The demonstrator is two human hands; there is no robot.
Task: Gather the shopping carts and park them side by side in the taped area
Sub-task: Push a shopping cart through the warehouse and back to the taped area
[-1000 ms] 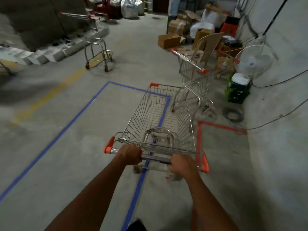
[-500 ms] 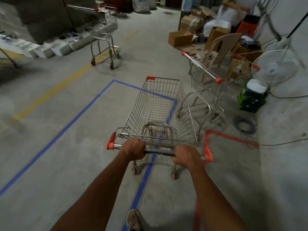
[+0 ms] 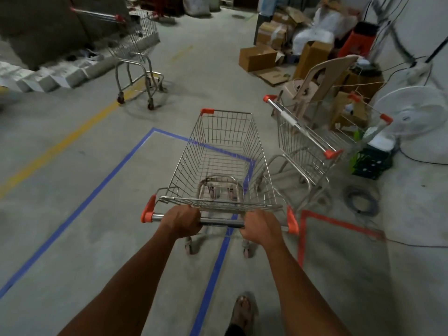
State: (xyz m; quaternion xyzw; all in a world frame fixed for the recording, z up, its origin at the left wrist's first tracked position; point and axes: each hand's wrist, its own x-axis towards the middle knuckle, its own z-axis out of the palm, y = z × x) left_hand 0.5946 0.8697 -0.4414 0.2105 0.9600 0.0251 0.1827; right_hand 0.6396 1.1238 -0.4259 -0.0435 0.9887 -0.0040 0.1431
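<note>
A wire shopping cart [image 3: 223, 156] with orange corner caps stands in front of me, straddling the right-hand line of the blue taped area [image 3: 80, 207]. My left hand [image 3: 180, 223] and my right hand [image 3: 261, 226] both grip its handle bar. A second cart [image 3: 305, 144] stands just to its right, turned sideways, outside the blue tape. A third cart [image 3: 135, 57] is parked further off at the back left, on a yellow floor line.
Red tape [image 3: 339, 224] marks the floor at the right. A plastic chair [image 3: 322, 78], cardboard boxes [image 3: 259, 58], a white fan [image 3: 412, 115], a green crate [image 3: 371, 161] and a coiled cable [image 3: 361, 200] crowd the right side. White sacks [image 3: 41, 78] line the left wall.
The cart has rolled forward along the blue line with both hands on the handle. The two other carts appear closer and lower in view. My foot has stepped into view.
</note>
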